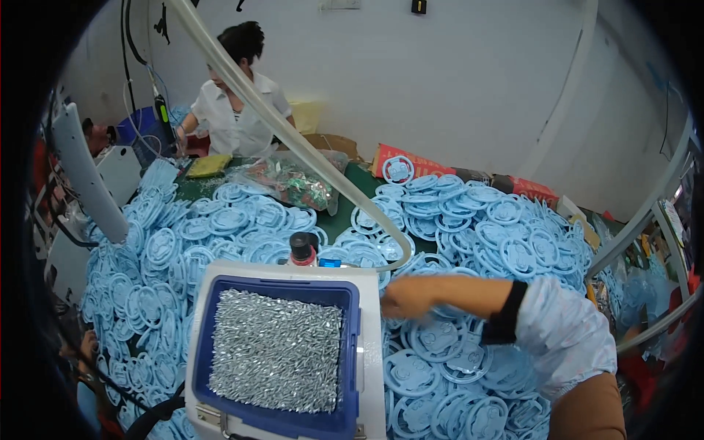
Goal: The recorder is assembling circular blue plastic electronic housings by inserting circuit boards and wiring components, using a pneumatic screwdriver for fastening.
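Observation:
My right hand point(408, 297) reaches in from the right beside the white housing, above a heap of light blue round plastic parts point(438, 339). It is smeared by motion, so its fingers and anything in them cannot be made out. A white sleeve with a black cuff point(506, 314) covers part of that forearm. My left hand does not show plainly. In front of me, a dark blue bin point(350, 352) full of small silver screws point(275, 352) sits in the white housing point(372, 367).
Blue rings point(154, 293) are heaped on both sides. A clear hose point(293, 139) arches across. A red-capped bottle point(302, 251) stands behind the housing. Plastic bags point(301, 180) lie farther back, near a person in white point(238, 110). Partial fingers point(89, 342) show far left, owner unclear.

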Motion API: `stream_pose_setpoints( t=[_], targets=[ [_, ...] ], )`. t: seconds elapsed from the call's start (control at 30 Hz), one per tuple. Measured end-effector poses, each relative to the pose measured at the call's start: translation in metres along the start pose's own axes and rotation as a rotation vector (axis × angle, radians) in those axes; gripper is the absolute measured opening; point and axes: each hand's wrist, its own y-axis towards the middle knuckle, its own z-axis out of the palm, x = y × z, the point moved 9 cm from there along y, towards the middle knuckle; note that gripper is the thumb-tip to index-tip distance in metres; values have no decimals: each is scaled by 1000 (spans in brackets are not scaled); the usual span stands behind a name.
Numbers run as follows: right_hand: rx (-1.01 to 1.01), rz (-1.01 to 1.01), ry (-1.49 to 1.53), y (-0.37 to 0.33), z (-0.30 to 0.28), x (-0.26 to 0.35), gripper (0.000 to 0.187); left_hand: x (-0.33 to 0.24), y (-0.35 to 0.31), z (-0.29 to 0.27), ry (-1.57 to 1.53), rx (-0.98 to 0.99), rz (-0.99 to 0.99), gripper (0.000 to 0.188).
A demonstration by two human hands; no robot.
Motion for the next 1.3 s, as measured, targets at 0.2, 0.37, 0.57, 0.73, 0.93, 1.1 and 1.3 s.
stream_pose_setpoints(
  t=[0.2,0.37,0.57,0.73,0.93,1.1,1.3],
  targets=[
    [-415,108,-107,95,-73,-107,40,-4,14,5,15,95,-41,60],
    [-157,201,55,153,-42,-113,93,-22,2,-12,-61,-78,49,58],
    [-30,236,12,148,-23,-118,99,7,-11,6,-2,-8,125,58],
    [79,167,167,103,1,-157,118,6,10,10,-40,6,95,59],
    [115,184,113,99,6,-140,122,14,-7,9,-26,65,-97,61],
    [61,257,80,71,-1,-133,118,9,-6,13,-49,85,-107,60],
    [-13,172,535,19,-22,-95,84,-11,8,9,2,-69,130,60]
  ],
)
